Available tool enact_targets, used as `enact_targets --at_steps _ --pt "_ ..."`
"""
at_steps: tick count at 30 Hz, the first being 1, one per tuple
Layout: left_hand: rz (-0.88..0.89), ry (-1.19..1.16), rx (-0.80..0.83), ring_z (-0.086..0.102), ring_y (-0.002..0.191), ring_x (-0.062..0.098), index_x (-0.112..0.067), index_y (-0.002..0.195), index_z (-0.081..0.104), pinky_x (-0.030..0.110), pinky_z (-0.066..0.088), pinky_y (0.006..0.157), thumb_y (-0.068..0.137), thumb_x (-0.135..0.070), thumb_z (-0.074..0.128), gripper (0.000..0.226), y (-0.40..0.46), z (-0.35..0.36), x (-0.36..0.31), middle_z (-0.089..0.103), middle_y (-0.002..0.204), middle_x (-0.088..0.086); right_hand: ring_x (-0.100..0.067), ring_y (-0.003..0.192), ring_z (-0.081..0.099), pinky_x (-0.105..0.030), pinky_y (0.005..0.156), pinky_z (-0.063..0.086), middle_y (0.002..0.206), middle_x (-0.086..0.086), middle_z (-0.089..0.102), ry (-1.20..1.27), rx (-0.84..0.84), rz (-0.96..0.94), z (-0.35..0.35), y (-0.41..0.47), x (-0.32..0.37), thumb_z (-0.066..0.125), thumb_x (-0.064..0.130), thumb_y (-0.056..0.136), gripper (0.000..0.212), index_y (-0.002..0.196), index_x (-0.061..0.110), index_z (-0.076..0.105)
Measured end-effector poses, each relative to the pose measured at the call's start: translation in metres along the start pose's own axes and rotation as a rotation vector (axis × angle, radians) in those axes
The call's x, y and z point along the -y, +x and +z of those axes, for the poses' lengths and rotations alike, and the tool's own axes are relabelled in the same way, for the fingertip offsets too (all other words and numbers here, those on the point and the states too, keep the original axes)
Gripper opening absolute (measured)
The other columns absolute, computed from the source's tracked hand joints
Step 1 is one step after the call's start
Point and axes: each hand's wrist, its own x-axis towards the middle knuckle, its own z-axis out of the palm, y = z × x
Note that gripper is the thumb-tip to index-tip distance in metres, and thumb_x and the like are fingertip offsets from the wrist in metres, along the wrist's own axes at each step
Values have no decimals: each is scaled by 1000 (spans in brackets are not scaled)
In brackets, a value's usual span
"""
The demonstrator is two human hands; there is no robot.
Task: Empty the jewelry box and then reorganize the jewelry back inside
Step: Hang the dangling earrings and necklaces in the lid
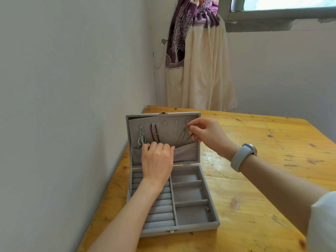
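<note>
1. A grey velvet jewelry box (197,211) stands open on a yellow wooden bench (263,179), close to the wall on the left, its lid (163,115) upright at the far side.
2. The inside of the lid carries a row of small hooks along the top and a fabric pocket (185,153) along the bottom.
3. A pair of silver dangling earrings (141,138) hangs from the leftmost hook, and a dark beaded necklace (154,133) hangs from the next hook, its lower end running into the pocket.
4. The left hand (157,160) rests on the pocket's upper edge, its fingers curled over the rim and gripping the fabric.
5. The right hand (205,134) is raised near the lid's right side, and its fingers pinch a thin dark cord necklace (183,138) whose loop trails down into the pocket.
6. A grey wristband (241,158) sits on the right wrist.
7. The base of the box has padded ring rolls (158,210) on the left and three open compartments on the right; a small metal piece (207,209) lies at the right edge of the nearest compartment.
8. A cream and purple curtain (198,60) hangs in the corner beyond the bench.
</note>
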Motion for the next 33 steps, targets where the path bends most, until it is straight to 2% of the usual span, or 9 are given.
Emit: enact_targets --at_steps 3,6,9,12,16,20,24,27,33 --pt "8 11 23 54 67 20 -13 65 68 34 29 68 88 -30 40 40 -5 -4 0 58 67 3 -2 63 53 -11 61 41 69 6 61 -85 -39 -100 6 4 -1 52 4 88 16 94 10 66" --pt "-28 -85 -27 53 70 20 -14 73 71 32 34 66 87 -30 43 34 -1 -12 4 58 73 2 6 66 54 -5 62 38 75 4 62 -161 -27 -186 10 5 1 49 2 89 23 101 9 67" --pt "-161 -401 -39 55 81 21 -11 100 68 31 43 71 86 -22 59 21 16 -27 4 62 88 4 11 68 54 -4 66 39 75 8 60 -179 14 -281 10 4 5 49 0 89 21 102 9 61" --pt "-388 -766 141 51 81 13 -15 128 51 25 41 81 86 -22 61 44 35 -38 1 58 105 -8 10 70 55 -5 67 39 73 8 60 -173 55 -355 11 1 11 51 2 89 12 98 9 49" --pt "-496 -1035 212 54 77 -1 -21 120 57 8 43 74 85 -20 63 36 40 -39 -4 63 91 -13 0 73 56 -9 66 41 75 8 59 -245 70 -426 11 -2 13 54 5 88 9 95 8 49" --pt "-521 -976 47 58 77 2 -23 89 64 12 46 71 84 -16 64 9 36 -39 -2 61 78 -16 -14 73 54 -13 66 40 77 5 58 -277 20 -437 13 0 6 58 6 85 6 89 9 61" --pt "-406 -686 -65 55 74 12 -17 88 69 25 44 68 84 -17 64 6 35 -39 4 62 75 -8 -19 74 55 -29 70 47 80 -2 63 -279 -57 -429 25 3 -5 58 4 84 9 89 8 65" --pt "-235 -375 -192 56 69 19 -13 83 70 29 42 62 79 -15 66 6 39 -31 11 68 74 -1 -16 74 52 -31 69 48 82 -6 63 -262 -202 -481 41 10 -7 59 3 83 8 88 5 65" --pt "-255 -149 -233 55 67 22 -15 77 66 33 38 62 79 -17 63 4 50 -18 15 65 67 1 -23 74 60 -34 60 51 79 -7 65 -381 -430 -564 64 22 -5 54 11 83 11 81 5 62"
